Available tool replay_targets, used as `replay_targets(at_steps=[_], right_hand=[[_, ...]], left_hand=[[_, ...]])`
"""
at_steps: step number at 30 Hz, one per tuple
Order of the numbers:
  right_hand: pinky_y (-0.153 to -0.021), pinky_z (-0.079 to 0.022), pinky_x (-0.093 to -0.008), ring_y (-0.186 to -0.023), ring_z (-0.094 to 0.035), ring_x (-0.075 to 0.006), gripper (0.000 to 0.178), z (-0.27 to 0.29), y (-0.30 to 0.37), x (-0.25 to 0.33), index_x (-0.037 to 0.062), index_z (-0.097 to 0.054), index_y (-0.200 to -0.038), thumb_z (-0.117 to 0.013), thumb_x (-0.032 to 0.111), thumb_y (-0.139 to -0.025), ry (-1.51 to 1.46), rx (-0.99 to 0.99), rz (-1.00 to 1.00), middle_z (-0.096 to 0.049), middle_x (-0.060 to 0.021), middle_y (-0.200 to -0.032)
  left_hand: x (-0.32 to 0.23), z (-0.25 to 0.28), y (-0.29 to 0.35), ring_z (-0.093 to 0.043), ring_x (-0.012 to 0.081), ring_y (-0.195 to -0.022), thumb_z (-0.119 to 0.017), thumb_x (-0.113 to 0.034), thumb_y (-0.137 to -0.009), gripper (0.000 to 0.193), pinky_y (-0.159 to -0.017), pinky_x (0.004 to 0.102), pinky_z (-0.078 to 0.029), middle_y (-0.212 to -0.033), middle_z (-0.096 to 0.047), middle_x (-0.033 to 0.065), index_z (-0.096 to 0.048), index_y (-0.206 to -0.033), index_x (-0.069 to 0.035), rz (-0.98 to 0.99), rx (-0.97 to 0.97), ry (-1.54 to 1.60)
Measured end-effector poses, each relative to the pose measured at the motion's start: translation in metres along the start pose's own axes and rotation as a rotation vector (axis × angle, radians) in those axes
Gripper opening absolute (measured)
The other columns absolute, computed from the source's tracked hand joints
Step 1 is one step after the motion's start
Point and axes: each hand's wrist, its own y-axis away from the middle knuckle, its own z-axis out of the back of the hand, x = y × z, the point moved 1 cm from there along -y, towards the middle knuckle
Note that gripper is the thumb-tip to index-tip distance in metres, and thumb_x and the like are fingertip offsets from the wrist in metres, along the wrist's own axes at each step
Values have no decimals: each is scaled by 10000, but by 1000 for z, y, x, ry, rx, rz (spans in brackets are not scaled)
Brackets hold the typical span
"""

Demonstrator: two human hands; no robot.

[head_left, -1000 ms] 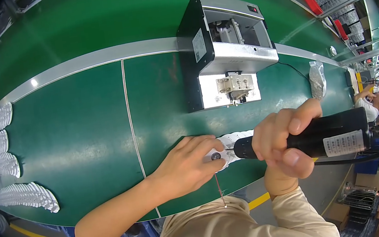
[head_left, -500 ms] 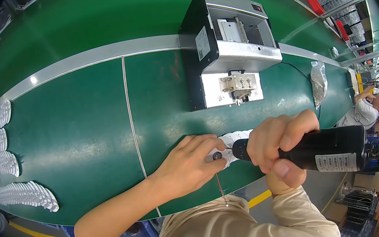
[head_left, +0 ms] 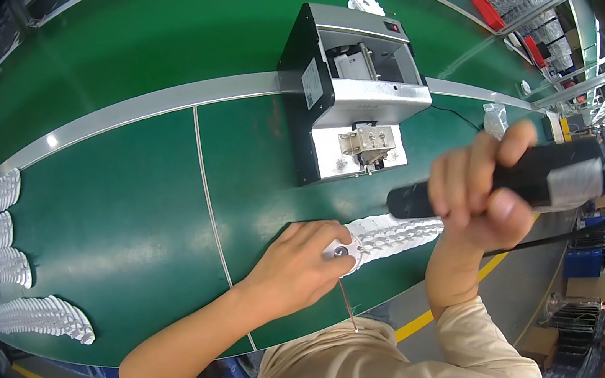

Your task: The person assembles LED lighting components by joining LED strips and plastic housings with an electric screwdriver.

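My left hand (head_left: 301, 260) grips the edge of a white round plastic part (head_left: 356, 259) between thumb and fingers, on the green bench. At that part's middle sits a small dark round piece (head_left: 341, 252), and a thin reddish wire (head_left: 347, 302) hangs from it toward me. To its right runs an overlapping row of similar white parts (head_left: 395, 239). My right hand (head_left: 477, 191) is wrapped around a black electric screwdriver (head_left: 539, 169), held nearly level above the row's right end. Its nose points left, apart from the parts; motion blurs it, and its bit cannot be made out.
A black and silver screw feeder (head_left: 359, 96) stands beyond my hands. More rows of white parts (head_left: 42, 320) lie at the far left. A clear plastic bag (head_left: 494, 118) is partly behind the screwdriver. Red bins (head_left: 487, 11) stand at the upper right. The screwdriver's cable (head_left: 587, 232) loops at the right.
My right hand has lifted the screwdriver up and to the right, away from the white round part, uncovering the row of parts. My left hand keeps its hold; the view has shifted slightly.
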Motion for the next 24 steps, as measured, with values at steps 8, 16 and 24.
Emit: replay_targets(at_steps=[8,16,24], right_hand=[[-472,-424,-320,-436,-440,-145,387,7,-40,-7,28,-413,-1097,-514,56,-724,139,-83,54,-458,-68,-644],[-436,-425,-322,-396,-418,-142,323,2,-50,-15,21,-403,-1019,-474,-1,-704,189,-117,-53,-468,-87,-590],[-417,-380,-283,-383,-392,-110,318,1,-19,-11,54,-401,-1031,-535,102,-748,157,-17,-69,-408,-25,-597]], left_hand=[[0,1,0,-525,267,-1084,-723,-83,-662,288,-855,391,-425,-1095,-527,68,-645,-939,-107,5,8,5],[-1,1,-2,-523,257,-1064,-708,-72,-661,274,-853,384,-424,-1095,-519,66,-626,-921,-104,-13,-4,6],[4,-2,4,-522,265,-1085,-715,-87,-664,276,-859,391,-424,-1089,-526,68,-647,-930,-110,10,-37,26]])
